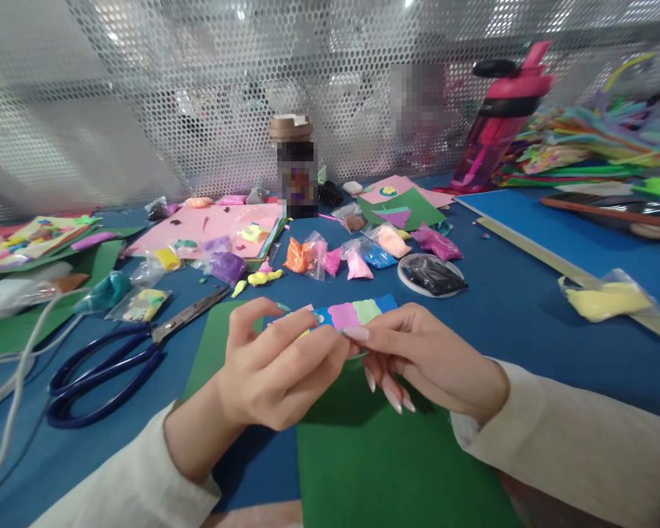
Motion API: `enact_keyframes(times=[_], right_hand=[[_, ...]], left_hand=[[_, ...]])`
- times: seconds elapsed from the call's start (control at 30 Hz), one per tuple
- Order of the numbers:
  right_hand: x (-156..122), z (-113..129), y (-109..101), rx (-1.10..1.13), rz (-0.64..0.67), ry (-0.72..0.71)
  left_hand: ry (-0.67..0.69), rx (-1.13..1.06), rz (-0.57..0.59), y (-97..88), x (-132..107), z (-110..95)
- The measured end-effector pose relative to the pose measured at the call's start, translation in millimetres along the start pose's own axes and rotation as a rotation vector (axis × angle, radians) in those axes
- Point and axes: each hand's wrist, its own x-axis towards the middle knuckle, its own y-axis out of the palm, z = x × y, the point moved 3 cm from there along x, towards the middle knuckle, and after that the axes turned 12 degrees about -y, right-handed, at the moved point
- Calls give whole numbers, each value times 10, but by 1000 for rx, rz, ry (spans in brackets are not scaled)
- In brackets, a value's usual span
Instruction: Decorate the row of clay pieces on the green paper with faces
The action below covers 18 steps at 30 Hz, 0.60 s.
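My left hand (278, 363) and my right hand (418, 352) meet at the fingertips above a green sheet (385, 455) on the blue table. Together they pinch a small bit of clay where the fingers touch; it is too small to make out its colour. Just behind the fingers lies a strip of flattened clay (357, 312) in blue, pink and light green bands on the green sheet. The other fingers of my right hand hang loosely downward.
Big blue-handled scissors (110, 359) lie to the left. Several small bags of coloured clay (330, 257) are scattered behind, with a round lid holding black clay (432, 275), a pink sheet (198, 227), a brown-lidded cup (295, 165), a pink bottle (500, 117) and a yellow clay bag (605, 297).
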Motion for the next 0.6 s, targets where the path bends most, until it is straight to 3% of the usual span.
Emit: enact_keyframes(times=[0.1,0.23,0.3,0.6], right_hand=[[6,7,-23,-20,-40,-13],[4,32,-45,-30,-76,-46],[3,38,-61,-22,-105,-53],[15,44,-69,-32,-90,-56]], left_hand=[[-54,26,20,17,4,42],[-319,-62,94,52,-18,127],[-386,-103,104,53,-31,139],[-370,-123,84,-2,16,106]])
